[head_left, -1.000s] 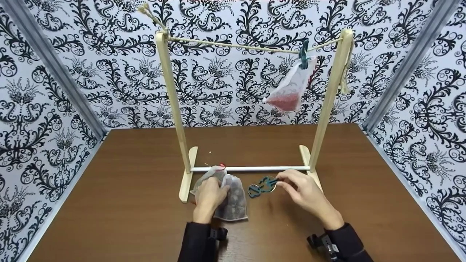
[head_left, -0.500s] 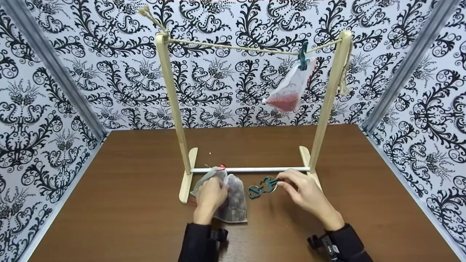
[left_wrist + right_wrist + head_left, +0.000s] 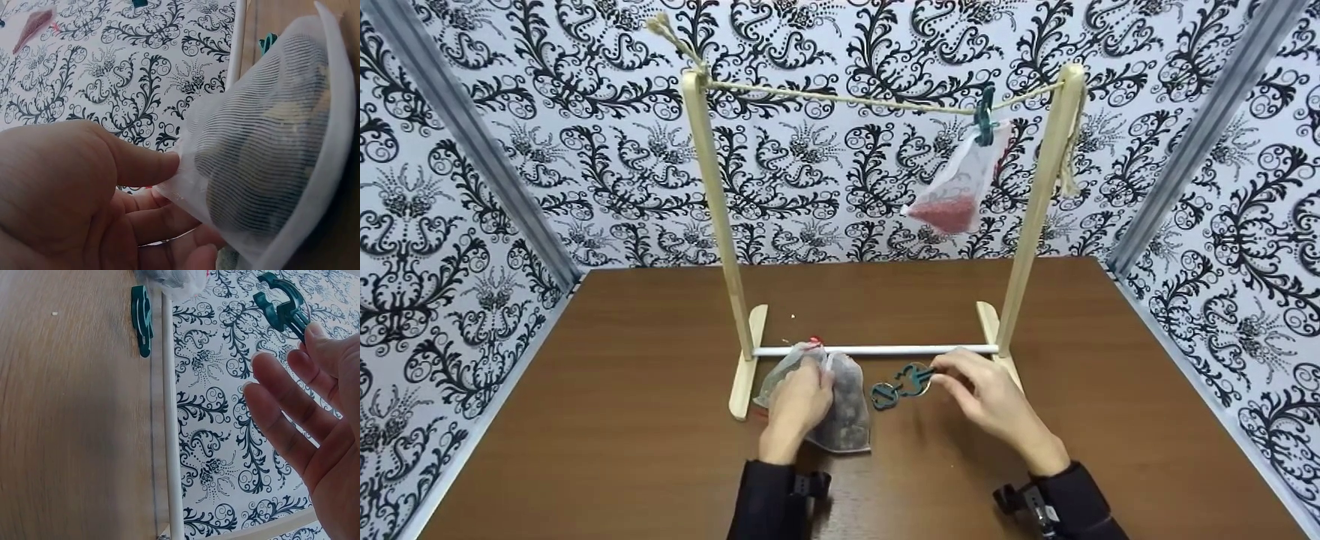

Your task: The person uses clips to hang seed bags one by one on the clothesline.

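Note:
My left hand (image 3: 797,405) pinches the gathered neck of a white mesh bag (image 3: 846,416) between thumb and fingers. Dark and pale lumps show through its mesh (image 3: 264,140) in the left wrist view. A second mesh bag (image 3: 780,373), greyish green inside, lies partly hidden behind that hand, with a red bit at its top. In my right hand (image 3: 994,405), thumb and index finger pinch the end of a dark green plastic clip (image 3: 284,304), its curved jaws pointing left; the other fingers are spread. Another green clip (image 3: 142,320) lies on the table, between the bags and the right hand.
A wooden stand (image 3: 718,210) with a white bottom bar (image 3: 915,350) rises behind both hands. Along its rope (image 3: 840,96), a green clip (image 3: 984,120) holds a mesh bag of red grains (image 3: 949,210) near the right post. Patterned walls (image 3: 510,165) surround the brown table (image 3: 607,420).
The left hand has shifted slightly forward, and the mesh bag with the lumps has moved a little with it. My right hand keeps the green clip in nearly the same place.

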`<move>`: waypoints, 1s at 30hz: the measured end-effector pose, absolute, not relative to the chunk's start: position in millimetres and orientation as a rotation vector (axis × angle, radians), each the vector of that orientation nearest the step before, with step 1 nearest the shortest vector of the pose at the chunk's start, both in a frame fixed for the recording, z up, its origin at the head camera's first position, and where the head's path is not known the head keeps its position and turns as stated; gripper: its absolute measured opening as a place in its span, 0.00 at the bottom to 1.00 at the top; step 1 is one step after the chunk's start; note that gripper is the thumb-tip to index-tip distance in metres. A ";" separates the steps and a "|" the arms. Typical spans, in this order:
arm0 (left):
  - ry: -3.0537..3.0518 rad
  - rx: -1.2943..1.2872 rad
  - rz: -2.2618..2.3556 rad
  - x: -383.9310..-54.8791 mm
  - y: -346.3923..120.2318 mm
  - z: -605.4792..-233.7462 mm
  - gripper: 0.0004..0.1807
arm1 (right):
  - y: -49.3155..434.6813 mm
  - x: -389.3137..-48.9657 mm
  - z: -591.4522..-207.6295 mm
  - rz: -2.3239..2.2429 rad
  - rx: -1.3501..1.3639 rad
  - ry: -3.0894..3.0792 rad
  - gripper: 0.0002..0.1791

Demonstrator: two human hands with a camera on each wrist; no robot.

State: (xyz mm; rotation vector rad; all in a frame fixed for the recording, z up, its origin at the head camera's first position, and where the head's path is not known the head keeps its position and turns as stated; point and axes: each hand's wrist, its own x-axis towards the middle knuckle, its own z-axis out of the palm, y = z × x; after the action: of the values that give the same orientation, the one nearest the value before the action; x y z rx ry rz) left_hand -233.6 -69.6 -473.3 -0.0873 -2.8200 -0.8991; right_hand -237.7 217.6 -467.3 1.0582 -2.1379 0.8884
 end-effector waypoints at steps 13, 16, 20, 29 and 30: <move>-2.884 -0.129 -0.872 -234.0 -70.2 -474.4 0.16 | 218.2 -237.8 -468.0 0.895 1.050 -2.139 0.14; -2.836 -0.154 -0.936 -233.9 -70.0 -473.6 0.17 | 218.0 -238.2 -467.5 0.901 1.053 -2.136 0.14; -2.745 -0.199 -0.982 -234.8 -69.8 -472.5 0.12 | 217.6 -238.3 -466.3 0.896 1.051 -2.129 0.14; -2.616 -0.298 -0.907 -235.6 -67.0 -466.4 0.04 | 218.1 -237.0 -461.8 0.879 1.059 -2.115 0.15; -2.607 -0.310 -0.910 -235.1 -66.5 -465.5 0.03 | 218.5 -236.9 -461.5 0.883 1.062 -2.111 0.16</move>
State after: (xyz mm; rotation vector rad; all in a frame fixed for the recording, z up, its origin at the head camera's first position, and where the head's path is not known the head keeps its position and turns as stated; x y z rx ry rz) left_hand -235.1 -66.5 -465.5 -0.3104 -2.6074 -0.9096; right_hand -236.9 218.5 -461.5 1.0616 -2.1105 0.8833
